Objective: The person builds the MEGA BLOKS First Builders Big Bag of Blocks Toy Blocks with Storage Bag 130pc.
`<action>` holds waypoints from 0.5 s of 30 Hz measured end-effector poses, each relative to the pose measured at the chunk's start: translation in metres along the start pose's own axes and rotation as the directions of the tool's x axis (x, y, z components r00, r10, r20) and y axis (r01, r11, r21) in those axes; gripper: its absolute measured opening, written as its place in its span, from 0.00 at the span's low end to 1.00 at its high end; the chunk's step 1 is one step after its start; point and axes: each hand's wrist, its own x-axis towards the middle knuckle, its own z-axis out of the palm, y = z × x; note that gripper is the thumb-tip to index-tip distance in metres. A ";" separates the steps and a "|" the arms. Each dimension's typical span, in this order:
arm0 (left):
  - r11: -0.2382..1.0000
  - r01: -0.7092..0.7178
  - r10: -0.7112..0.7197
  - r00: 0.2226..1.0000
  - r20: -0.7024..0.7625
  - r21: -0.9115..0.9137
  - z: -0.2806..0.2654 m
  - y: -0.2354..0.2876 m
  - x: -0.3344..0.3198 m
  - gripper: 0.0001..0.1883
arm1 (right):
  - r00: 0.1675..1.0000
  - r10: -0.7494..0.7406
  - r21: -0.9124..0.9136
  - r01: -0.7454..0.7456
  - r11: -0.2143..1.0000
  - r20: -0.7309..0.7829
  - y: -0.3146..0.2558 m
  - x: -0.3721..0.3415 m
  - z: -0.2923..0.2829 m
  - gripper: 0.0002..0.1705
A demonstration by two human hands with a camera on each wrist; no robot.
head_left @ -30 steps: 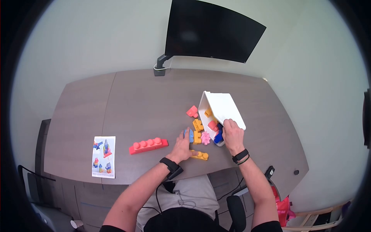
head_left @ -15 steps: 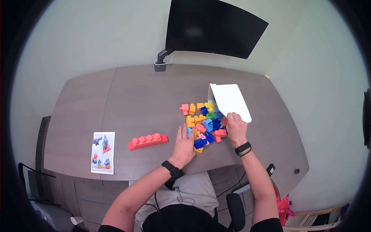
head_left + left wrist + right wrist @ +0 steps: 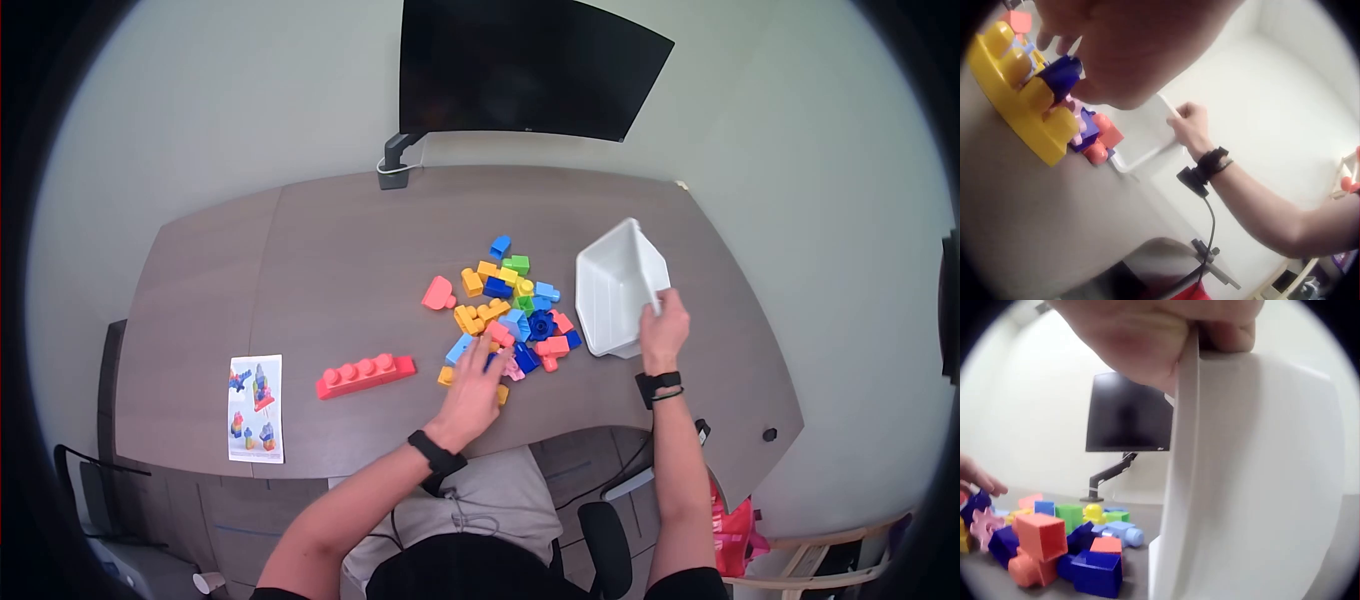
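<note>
My right hand (image 3: 666, 328) grips the rim of a white plastic bin (image 3: 604, 300), thumb on one side and fingers on the other. The bin is tilted, its inside facing the pile. Left of it lies a heap of toy building blocks, among them a dark blue flower-shaped block (image 3: 541, 324), a pink gear-like block (image 3: 986, 528) and a green block (image 3: 516, 264). My left hand (image 3: 468, 400) rests over the heap's near edge with fingers spread loosely among the blocks. A long yellow block (image 3: 1016, 103) lies beside it, mostly hidden under it in the head view.
A long red studded block (image 3: 366, 376) lies left of the heap. Farther left is a printed leaflet (image 3: 256, 410) with pictures of block builds. A black monitor (image 3: 535, 70) on an arm stands behind the table (image 3: 340, 250).
Blocks have poured from the bin into a wider heap. My right hand has pulled the bin away to the right and turned its opening upward. My left hand stays at the heap's near edge.
</note>
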 end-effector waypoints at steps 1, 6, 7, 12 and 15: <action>0.999 0.037 -0.038 0.999 -0.031 -0.038 -0.012 -0.003 -0.002 0.36 | 0.995 0.098 0.026 -0.098 0.995 -0.013 0.017 0.005 -0.003 0.14; 0.962 0.255 -0.250 0.966 0.059 -0.102 -0.074 -0.025 -0.018 0.23 | 0.915 0.402 0.144 -0.393 0.908 -0.039 0.096 0.007 -0.013 0.13; 0.966 0.245 -0.238 0.968 0.084 -0.084 -0.076 -0.027 -0.021 0.21 | 0.904 0.425 0.142 -0.415 0.899 -0.045 0.106 0.004 -0.012 0.14; 0.988 0.150 -0.146 0.984 0.100 -0.035 -0.072 -0.024 -0.046 0.16 | 0.873 0.485 -0.002 -0.485 0.874 0.058 0.152 -0.027 0.000 0.19; 0.984 0.176 -0.175 0.977 0.125 -0.001 -0.078 -0.013 -0.055 0.16 | 0.835 0.532 -0.077 -0.526 0.847 0.141 0.145 -0.042 -0.008 0.25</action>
